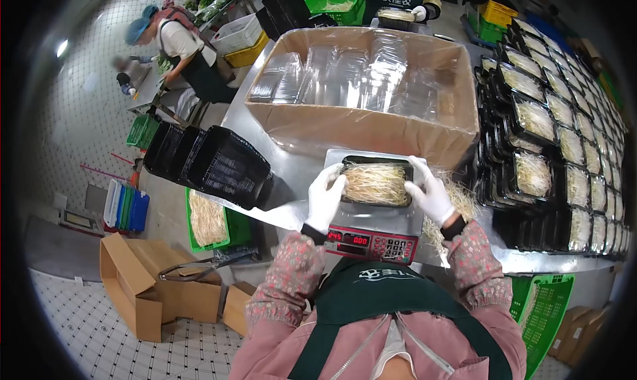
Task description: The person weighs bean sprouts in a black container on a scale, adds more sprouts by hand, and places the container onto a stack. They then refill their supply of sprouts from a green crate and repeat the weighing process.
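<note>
Between my hands, a black plastic tray (377,159) filled with pale bean sprouts (375,183) sits at a digital scale's steel platform (378,219). My left hand (325,193), in a white glove, grips the tray's left end with thumb and fingers. At the other end, my right hand (432,193), also gloved, has its thumb and fingers on the tray's edge. Red digits glow on the scale's control panel (371,244). Loose sprouts (461,199) lie on the table just right of my right hand.
A cardboard box (358,129) of clear lids stands behind the scale. Stacked black trays (229,167) lie left; filled packs (531,174) are piled high at right. Green crates (252,230) stand below the table. A co-worker (401,1) is opposite; another person (182,48) is far left.
</note>
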`<state>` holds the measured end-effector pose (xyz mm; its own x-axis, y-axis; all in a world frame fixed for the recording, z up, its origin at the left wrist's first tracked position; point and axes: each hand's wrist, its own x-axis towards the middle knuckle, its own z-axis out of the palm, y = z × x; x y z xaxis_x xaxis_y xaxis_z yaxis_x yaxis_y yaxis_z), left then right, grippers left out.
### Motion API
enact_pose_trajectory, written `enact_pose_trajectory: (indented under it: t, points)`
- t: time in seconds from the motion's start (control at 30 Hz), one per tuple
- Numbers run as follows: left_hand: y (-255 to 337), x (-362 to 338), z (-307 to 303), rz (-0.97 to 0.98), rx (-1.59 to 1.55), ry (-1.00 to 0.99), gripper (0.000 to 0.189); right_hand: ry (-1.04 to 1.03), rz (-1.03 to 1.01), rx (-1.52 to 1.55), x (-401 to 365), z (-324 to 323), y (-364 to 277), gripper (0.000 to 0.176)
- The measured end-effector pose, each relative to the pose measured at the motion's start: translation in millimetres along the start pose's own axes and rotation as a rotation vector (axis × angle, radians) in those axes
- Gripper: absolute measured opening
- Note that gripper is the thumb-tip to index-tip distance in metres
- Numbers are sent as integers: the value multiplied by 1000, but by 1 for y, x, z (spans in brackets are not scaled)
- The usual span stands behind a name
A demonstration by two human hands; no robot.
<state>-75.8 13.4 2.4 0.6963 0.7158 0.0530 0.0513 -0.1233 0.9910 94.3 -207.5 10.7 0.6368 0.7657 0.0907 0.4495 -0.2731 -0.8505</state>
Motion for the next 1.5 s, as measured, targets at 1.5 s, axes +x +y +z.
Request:
enact_pose_trajectory:
  t: [1.5]
  points:
    - [94,-22,91,-128,-614,-715,44,589,14,669,-104,-118,-6,22]
